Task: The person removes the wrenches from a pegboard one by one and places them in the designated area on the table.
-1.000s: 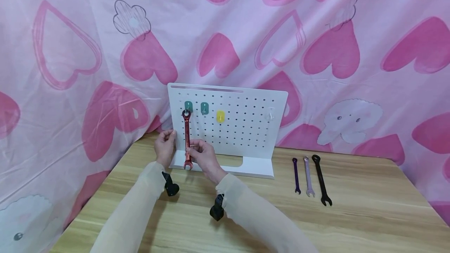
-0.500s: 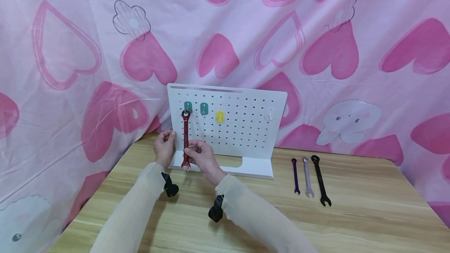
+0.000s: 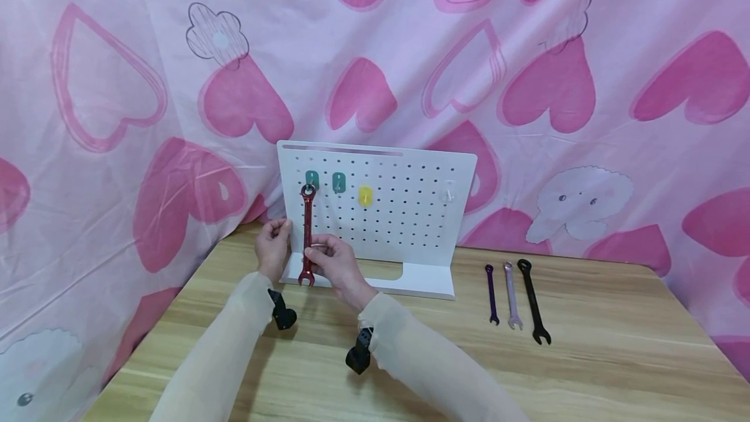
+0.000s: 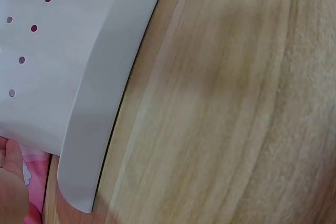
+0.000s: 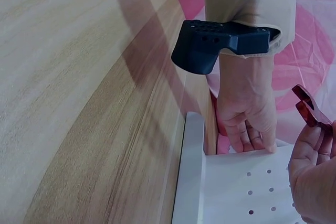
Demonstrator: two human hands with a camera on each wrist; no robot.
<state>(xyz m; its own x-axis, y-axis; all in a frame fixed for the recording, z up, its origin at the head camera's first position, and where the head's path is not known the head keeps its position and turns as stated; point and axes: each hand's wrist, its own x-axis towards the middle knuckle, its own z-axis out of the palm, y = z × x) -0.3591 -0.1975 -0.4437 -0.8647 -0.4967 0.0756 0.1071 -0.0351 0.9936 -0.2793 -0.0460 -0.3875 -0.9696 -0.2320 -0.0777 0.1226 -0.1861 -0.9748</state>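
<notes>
A red combination wrench (image 3: 308,220) stands almost upright before the left part of a white pegboard (image 3: 424,256). Its ring end is at the leftmost green hook (image 3: 312,178); whether the hook passes through the ring is hard to make out. My right hand (image 3: 341,268) pinches the wrench's lower shaft between thumb and fingers, with the open end pointing down. At the board's left edge, my left hand (image 3: 272,250) holds on with thumb and fingertips, as the right wrist view also shows. Only a bit of the left hand (image 4: 11,187) appears in the left wrist view.
Another green hook (image 3: 339,182), a yellow hook (image 3: 366,196) and a clear hook (image 3: 448,191) are on the board. Right of it lie a purple wrench (image 3: 491,295), a silver wrench (image 3: 512,295) and a black wrench (image 3: 534,301) on the wooden table (image 3: 615,344). A pink heart-patterned cloth hangs behind.
The wrench's lower end has swung slightly left with my right hand, while its ring end stays by the green hook. My left hand keeps its place at the board's edge.
</notes>
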